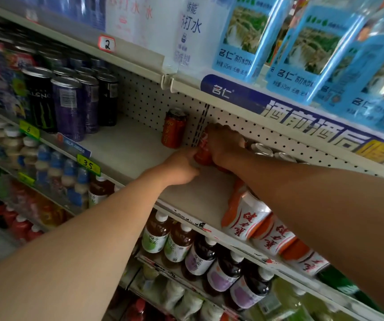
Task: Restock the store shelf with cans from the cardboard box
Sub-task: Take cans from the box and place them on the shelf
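Note:
Both my arms reach deep onto the middle shelf (126, 156). My right hand (223, 144) grips the top of a red can (202, 154) close to the pegboard back wall. My left hand (181, 167) holds the same can low down on its left side. Another red can (174, 128) stands upright alone against the back wall, a little to the left. The cardboard box is not in view.
Tall black and purple cans (70, 105) stand at the shelf's left. Orange-and-white cans (246, 216) line its right front, with silver can tops (261, 148) behind my right hand. Blue-labelled bottles (244, 35) fill the shelf above; tea bottles (179, 242) stand below.

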The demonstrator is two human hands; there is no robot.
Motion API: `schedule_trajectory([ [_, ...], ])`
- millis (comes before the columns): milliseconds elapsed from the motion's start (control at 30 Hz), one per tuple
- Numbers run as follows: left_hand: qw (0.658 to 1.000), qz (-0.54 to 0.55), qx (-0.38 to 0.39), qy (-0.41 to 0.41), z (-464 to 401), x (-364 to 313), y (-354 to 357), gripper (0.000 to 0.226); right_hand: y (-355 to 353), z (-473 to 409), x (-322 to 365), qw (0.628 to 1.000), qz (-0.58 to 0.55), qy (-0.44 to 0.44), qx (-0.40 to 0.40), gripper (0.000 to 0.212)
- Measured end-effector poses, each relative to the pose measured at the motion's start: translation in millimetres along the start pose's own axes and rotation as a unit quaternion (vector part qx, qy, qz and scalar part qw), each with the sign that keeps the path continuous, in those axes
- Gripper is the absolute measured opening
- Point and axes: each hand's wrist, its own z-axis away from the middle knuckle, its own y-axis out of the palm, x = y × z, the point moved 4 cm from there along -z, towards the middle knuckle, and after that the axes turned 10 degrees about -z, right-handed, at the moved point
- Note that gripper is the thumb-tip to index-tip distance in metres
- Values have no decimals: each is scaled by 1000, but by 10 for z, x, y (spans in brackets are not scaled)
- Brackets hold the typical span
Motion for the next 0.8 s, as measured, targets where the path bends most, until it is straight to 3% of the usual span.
schedule_trajectory([
  [100, 1000, -29, 5, -1, 96, 47, 32, 63, 18, 3, -54, 999, -30, 14, 12, 82],
  [333, 998, -51, -20, -11, 445, 118, -81, 46, 4, -10, 37, 998, -65, -16, 3, 91],
  [400, 998, -51, -29, -17, 527, 100, -127, 46, 50, -23, 44, 997, -74, -6, 2, 83],
  [567, 995, -86, -45, -18, 612, 4, -228, 47, -53, -28, 8, 997, -75, 9, -25, 36],
  [733, 993, -103, -54, -16, 576, 47, -214, 50, -13, -113, -11, 997, -53, -5, -52, 34],
  [800, 993, -102, -52, -23, 573, 105, -165, 51, 66, -160, -34, 993, -103, 20, -59, 35],
])
